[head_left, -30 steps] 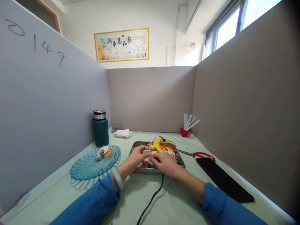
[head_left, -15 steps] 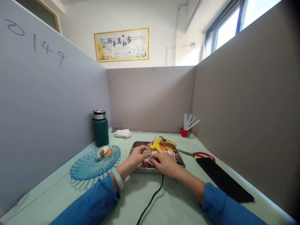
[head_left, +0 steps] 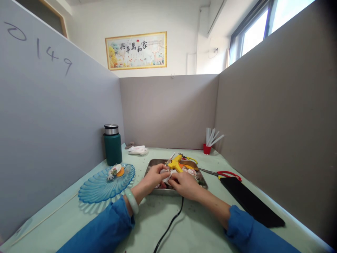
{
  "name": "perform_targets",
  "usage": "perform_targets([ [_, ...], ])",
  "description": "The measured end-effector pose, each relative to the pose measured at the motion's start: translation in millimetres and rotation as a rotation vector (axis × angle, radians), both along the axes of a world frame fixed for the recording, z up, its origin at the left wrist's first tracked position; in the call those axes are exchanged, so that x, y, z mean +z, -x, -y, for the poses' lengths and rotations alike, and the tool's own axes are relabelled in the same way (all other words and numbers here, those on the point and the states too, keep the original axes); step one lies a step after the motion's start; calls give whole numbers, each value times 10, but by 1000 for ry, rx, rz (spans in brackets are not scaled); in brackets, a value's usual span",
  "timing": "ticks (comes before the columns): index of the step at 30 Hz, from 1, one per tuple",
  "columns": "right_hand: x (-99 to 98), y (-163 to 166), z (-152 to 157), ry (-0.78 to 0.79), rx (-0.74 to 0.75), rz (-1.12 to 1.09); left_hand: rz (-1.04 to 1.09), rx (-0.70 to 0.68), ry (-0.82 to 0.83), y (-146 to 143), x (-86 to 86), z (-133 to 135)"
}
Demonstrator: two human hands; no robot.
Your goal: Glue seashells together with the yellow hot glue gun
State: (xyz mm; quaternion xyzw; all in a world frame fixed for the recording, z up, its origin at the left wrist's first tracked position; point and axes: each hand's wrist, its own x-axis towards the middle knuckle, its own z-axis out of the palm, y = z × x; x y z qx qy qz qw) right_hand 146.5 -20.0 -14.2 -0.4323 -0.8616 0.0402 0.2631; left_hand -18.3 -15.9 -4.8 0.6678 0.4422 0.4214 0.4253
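Over the front of a metal tray (head_left: 165, 192), my left hand (head_left: 155, 176) and my right hand (head_left: 185, 184) meet with fingertips bent in a pinch. Between them is a small whitish piece (head_left: 166, 180), mostly covered by the fingers, so its kind is unclear. Both hands are closed at it. Just beyond my fingers a yellow glue gun (head_left: 176, 163) rests across the tray among orange and pale shell-like pieces (head_left: 191, 171). A pale green bangle (head_left: 131, 201) circles my left wrist.
At left, a blue scalloped plate (head_left: 97, 191) holds a small shell cluster (head_left: 116, 171); a green bottle (head_left: 112, 146) stands behind. Red-handled scissors (head_left: 228, 174) and a black slab (head_left: 251, 201) lie right. White sticks fill a red cup (head_left: 207, 149). A black cord (head_left: 170, 225) runs frontward.
Both hands keep nearly the same pose over the tray. The whole view has shifted very slightly; nothing else has visibly moved.
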Motion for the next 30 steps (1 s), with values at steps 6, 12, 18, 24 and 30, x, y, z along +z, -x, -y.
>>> perform_targets([
  [6,2,-4,5,-5,-19,34,-42,3,-6,-2,9,7],
  [12,7,7,15,-26,-32,69,-69,10,-18,-15,25,22],
  [18,1,5,27,-40,-33,64,-98,22,-10,-31,41,28],
  [24,-9,5,13,-43,-31,69,-96,23,0,-34,48,24],
  [30,-8,9,7,-63,-40,89,-97,17,-6,-25,43,35],
])
